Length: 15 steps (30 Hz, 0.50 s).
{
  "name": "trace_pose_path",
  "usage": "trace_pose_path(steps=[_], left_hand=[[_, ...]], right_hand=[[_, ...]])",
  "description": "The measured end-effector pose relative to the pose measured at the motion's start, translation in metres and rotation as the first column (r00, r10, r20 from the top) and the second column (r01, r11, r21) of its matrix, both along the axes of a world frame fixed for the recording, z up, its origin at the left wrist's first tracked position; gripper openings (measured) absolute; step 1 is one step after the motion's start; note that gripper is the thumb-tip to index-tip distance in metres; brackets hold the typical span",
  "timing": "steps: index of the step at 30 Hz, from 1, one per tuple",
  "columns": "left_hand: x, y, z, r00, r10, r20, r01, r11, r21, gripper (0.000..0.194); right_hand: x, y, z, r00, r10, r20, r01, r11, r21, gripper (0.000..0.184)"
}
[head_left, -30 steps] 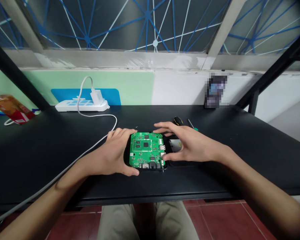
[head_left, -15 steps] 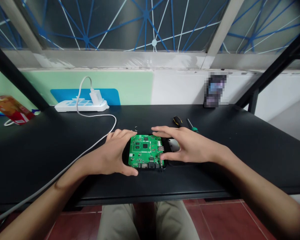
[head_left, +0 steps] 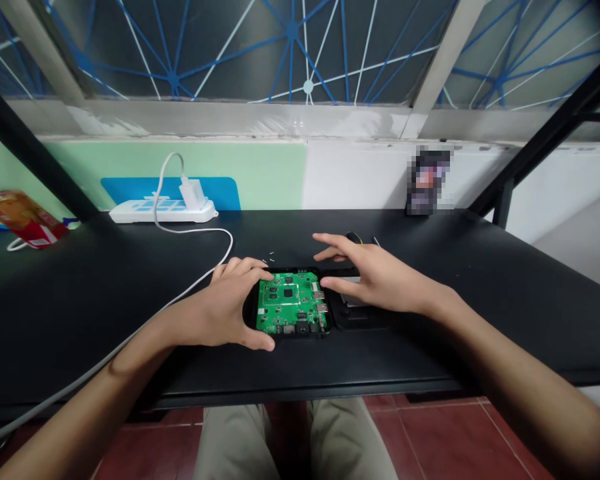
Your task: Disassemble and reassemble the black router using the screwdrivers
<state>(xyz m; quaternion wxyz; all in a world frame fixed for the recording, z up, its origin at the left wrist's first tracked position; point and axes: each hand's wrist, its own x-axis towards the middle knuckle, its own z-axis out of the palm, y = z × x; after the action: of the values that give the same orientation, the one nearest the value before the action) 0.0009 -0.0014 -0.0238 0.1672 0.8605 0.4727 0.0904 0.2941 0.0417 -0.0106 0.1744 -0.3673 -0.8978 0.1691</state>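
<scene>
A green circuit board point(head_left: 293, 303) sits in a shallow black plastic case point(head_left: 329, 328) on the table. My left hand point(head_left: 225, 303) grips the case at its left side, thumb along the near edge and fingers at the far left corner. My right hand point(head_left: 365, 270) is raised just off the board's right side, fingers stretched and apart, holding nothing. Beneath it lies a black cover point(head_left: 363, 321) with a silver metal plate point(head_left: 351, 300), partly hidden by the hand. Several small screws point(head_left: 270, 257) lie behind the case.
Two screwdrivers, one with a black handle point(head_left: 353, 236), lie mostly hidden behind my right hand. A white cable point(head_left: 195, 283) runs from a power strip point(head_left: 163, 212) past my left arm. A bottle point(head_left: 25, 217) leans at the left; a blurred phone-like object point(head_left: 427, 181) stands against the wall.
My right hand has lifted off the board's right edge and moved up and slightly right, uncovering the ports. My left hand stays at the case's left side.
</scene>
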Motion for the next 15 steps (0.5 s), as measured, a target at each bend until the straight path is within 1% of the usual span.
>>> trace_pose_path(steps=[2,3,7,9,11,15], left_hand=[[-0.001,0.000,0.002,1.000,-0.002,-0.012,0.002,1.000,-0.007,0.082],[-0.001,0.000,0.002,1.000,-0.003,-0.014,0.003,1.000,-0.010,0.082],[-0.003,0.001,0.005,1.000,-0.013,-0.021,0.013,1.000,-0.006,0.079],[-0.004,0.000,0.006,0.999,-0.016,-0.030,0.016,1.000,-0.002,0.079],[-0.005,0.000,0.006,0.999,-0.020,-0.036,0.020,1.000,-0.003,0.081],[-0.007,0.000,0.006,0.999,-0.036,-0.033,0.036,0.999,-0.001,0.082]], right_hand=[[0.009,0.003,0.003,0.996,-0.054,0.066,0.051,0.998,0.044,0.071],[0.014,0.005,0.005,0.991,-0.080,0.104,0.075,0.996,0.044,0.073],[0.033,0.005,0.013,0.952,-0.098,0.290,0.116,0.992,-0.046,0.112],[0.038,0.002,0.013,0.938,-0.092,0.334,0.119,0.991,-0.061,0.121],[0.039,-0.001,0.012,0.932,-0.084,0.352,0.107,0.993,-0.046,0.124],[0.032,-0.008,0.010,0.928,-0.058,0.369,0.068,0.998,-0.013,0.122]])
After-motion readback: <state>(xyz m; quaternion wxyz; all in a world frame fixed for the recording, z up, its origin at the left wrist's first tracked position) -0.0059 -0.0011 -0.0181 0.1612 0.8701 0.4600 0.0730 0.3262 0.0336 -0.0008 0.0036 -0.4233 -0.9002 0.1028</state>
